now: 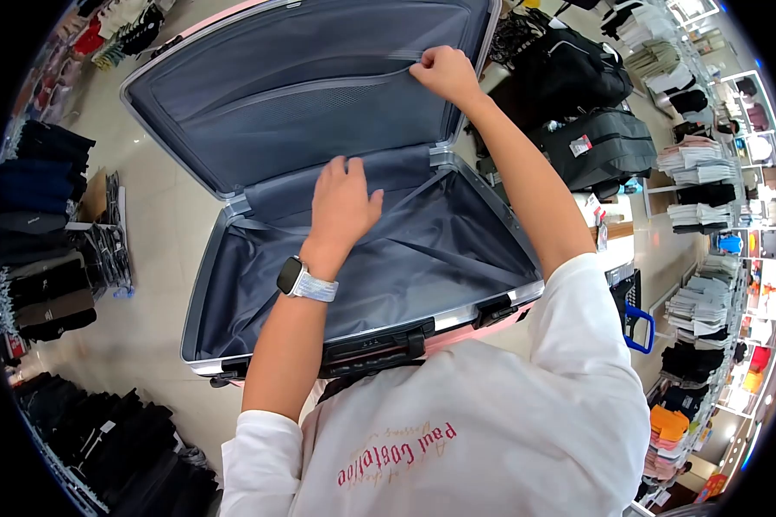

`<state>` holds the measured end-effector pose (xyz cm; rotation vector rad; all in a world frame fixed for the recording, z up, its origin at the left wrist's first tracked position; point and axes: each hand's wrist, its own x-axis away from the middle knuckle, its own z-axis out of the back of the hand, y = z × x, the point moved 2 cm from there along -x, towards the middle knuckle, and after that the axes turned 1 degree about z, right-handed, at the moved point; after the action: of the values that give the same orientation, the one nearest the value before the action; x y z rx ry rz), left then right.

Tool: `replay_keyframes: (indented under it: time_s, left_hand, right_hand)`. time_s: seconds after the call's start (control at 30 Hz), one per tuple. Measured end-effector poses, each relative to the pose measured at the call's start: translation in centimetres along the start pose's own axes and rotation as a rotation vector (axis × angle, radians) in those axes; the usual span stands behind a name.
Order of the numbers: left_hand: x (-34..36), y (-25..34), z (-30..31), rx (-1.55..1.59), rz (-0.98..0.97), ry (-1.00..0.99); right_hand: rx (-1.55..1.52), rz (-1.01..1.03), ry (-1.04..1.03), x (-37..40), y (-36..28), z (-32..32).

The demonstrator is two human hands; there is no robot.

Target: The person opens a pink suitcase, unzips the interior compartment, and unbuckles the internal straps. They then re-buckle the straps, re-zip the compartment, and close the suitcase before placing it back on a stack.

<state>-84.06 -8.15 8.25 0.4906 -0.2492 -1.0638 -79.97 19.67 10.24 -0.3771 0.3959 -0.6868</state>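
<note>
A pink hard-shell suitcase [467,333] with a metal frame lies open before me, its dark grey lining showing. My right hand [445,74] is closed in a pinch at the right end of the zipper on the lid's lining [302,129]. My left hand [347,200], with a watch on its wrist, hangs over the hinge side of the lower shell, fingers apart and holding nothing. Crossed straps or folds run over the lower lining [422,233]. Black latches [379,345] sit on the near edge.
Black bags [599,146] stand at the right, beside shelves of folded clothes [698,302]. Dark folded clothes [39,224] are stacked at the left, with more dark clothing [121,448] at the lower left. A blue-handled basket [638,327] is at the right.
</note>
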Motion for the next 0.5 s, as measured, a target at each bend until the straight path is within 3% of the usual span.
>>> replay_keyframes:
  time_s: [0.1, 0.17, 0.2, 0.37, 0.5]
  left_hand:
    - [-0.5, 1.0, 0.3, 0.231, 0.021, -0.032]
    - [-1.8, 1.1, -0.6, 0.716, 0.153, -0.122]
    - [-2.6, 1.2, -1.0, 0.76, 0.126, 0.033]
    - [-9.5, 0.7, 0.5, 0.956, 0.316, 0.016]
    - [-13.6, 0.2, -1.1, 0.958, 0.29, -0.041]
  right_hand:
    - [0.077, 0.071, -0.005, 0.7, -1.4, -0.4]
    - [0.042, 0.09, -0.012, 1.1, -1.6, -0.7]
    - [0.016, 0.087, -0.029, 1.3, -1.5, -0.7]
    - [-0.112, 0.037, 0.042, 2.2, -1.2, -0.9]
    - [-0.12, 0.025, 0.108, 3.0, -1.7, -1.0]
